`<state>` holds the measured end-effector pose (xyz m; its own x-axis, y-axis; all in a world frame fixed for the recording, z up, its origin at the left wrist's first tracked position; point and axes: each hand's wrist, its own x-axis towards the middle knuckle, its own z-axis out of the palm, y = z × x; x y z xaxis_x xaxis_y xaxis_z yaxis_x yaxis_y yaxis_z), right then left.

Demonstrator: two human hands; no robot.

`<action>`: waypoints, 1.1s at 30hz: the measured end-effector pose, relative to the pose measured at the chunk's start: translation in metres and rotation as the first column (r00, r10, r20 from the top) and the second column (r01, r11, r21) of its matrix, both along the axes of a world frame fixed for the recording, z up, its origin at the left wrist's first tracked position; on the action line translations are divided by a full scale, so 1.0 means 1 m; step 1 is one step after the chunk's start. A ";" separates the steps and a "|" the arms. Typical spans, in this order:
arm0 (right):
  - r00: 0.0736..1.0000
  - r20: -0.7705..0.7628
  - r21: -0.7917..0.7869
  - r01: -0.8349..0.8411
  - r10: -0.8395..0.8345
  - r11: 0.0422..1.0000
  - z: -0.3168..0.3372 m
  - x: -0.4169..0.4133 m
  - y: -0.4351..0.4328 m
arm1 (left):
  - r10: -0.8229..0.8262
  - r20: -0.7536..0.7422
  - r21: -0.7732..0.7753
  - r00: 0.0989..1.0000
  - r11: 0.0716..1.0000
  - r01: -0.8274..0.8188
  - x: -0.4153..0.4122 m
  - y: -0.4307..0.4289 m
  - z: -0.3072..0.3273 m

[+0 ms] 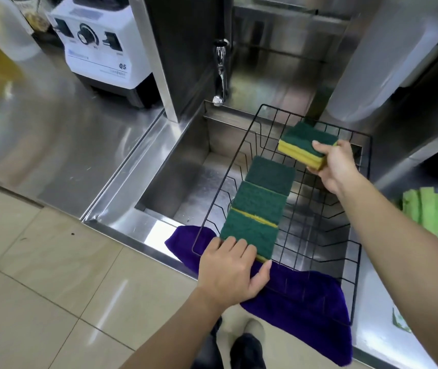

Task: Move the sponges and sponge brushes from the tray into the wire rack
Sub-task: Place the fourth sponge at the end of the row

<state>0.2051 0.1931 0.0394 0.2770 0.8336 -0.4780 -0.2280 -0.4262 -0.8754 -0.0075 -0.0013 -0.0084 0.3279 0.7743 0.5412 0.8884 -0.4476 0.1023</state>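
Observation:
A black wire rack point(326, 225) sits across a steel sink. Three green-and-yellow sponges lie in a row along its left side; the nearest sponge point(249, 233) is under the fingertips of my left hand point(232, 272), which rests flat on the sponge's near edge and the rack's front rim. Above the rack's far right part, my right hand point(336, 166) grips another green-topped yellow sponge point(304, 143) by its right end. No tray or sponge brush is in view.
The steel sink point(186, 177) has a tap point(220, 75) at the back. A purple cloth point(305, 310) hangs over the front edge under the rack. A white blender base point(100, 46) stands on the left counter. Green cloths point(424, 206) lie at right.

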 end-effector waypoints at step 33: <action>0.271 0.773 -0.470 -0.363 0.573 0.805 -0.018 -0.023 0.017 | 0.007 -0.001 -0.032 1.000 0.999 -0.007 0.000 0.001 0.004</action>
<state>0.1822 0.2097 0.0211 0.1987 0.9030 -0.3809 0.8733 -0.3395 -0.3493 -0.0074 -0.0007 -0.0043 0.3227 0.7936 0.5158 0.8918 -0.4375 0.1154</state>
